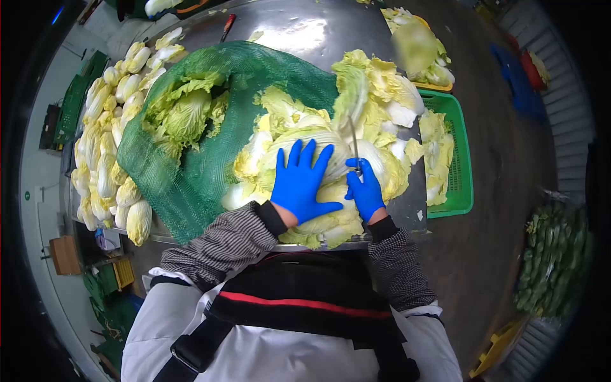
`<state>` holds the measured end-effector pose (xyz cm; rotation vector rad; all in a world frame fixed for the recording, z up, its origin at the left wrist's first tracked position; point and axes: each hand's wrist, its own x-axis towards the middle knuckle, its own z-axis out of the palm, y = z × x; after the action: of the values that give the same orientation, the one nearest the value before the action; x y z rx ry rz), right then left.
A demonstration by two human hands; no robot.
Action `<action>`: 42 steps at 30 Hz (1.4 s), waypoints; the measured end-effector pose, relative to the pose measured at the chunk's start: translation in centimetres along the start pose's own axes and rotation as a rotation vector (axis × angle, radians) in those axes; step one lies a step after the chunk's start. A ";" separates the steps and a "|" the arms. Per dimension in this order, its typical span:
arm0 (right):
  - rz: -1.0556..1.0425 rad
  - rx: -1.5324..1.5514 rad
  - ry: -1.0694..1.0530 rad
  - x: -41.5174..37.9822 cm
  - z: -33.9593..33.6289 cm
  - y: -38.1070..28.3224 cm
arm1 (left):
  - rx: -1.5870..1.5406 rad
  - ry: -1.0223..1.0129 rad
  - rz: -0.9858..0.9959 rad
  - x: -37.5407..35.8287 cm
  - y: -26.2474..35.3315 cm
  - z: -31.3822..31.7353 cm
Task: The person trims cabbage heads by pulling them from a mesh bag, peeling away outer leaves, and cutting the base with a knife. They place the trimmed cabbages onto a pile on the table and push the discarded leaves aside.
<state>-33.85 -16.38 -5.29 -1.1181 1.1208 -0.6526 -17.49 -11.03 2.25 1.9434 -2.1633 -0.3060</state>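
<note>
Spread flat with its fingers apart, my left hand (pixel 302 181) in a blue glove rests on a napa cabbage (pixel 326 148). My right hand (pixel 365 191), gloved too, is closed round the handle of a knife (pixel 354 137). The blade points away from me, beside the right end of that cabbage. Loose outer leaves (pixel 375 83) are heaped around and beyond both hands. Left of them lies a green mesh sack (pixel 254 70), with another leafy cabbage (pixel 188 118) showing in its opening.
Trimmed cabbages (pixel 105 153) are piled on the left of the metal table (pixel 305 28). A red-handled tool (pixel 228 27) lies at the back. On the right, a green crate (pixel 468 165) holds leaves, with more leaves in a yellow container (pixel 439 86) behind it.
</note>
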 end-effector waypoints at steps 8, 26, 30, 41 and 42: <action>-0.136 -0.589 -0.041 0.7 -2.0 1.6 | -0.288 -0.024 -0.096 1.7 -10.0 1.5; -0.376 -1.339 0.007 6.7 2.4 -0.1 | -0.265 -0.147 -0.183 5.0 -11.1 1.6; -0.290 -1.289 -0.024 9.0 1.4 3.6 | -0.214 -0.162 -0.156 5.5 -10.6 1.8; 0.072 -1.115 -0.424 7.0 -2.0 -9.5 | -0.410 0.111 0.051 0.5 -12.0 3.7; 0.257 -0.852 -0.416 5.9 -2.2 -10.9 | -0.446 0.158 -0.029 0.6 -10.9 2.9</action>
<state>-32.69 -26.08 2.70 -1.6839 1.1640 0.3076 -8.04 -12.72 -3.78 1.6848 -1.7817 -0.5654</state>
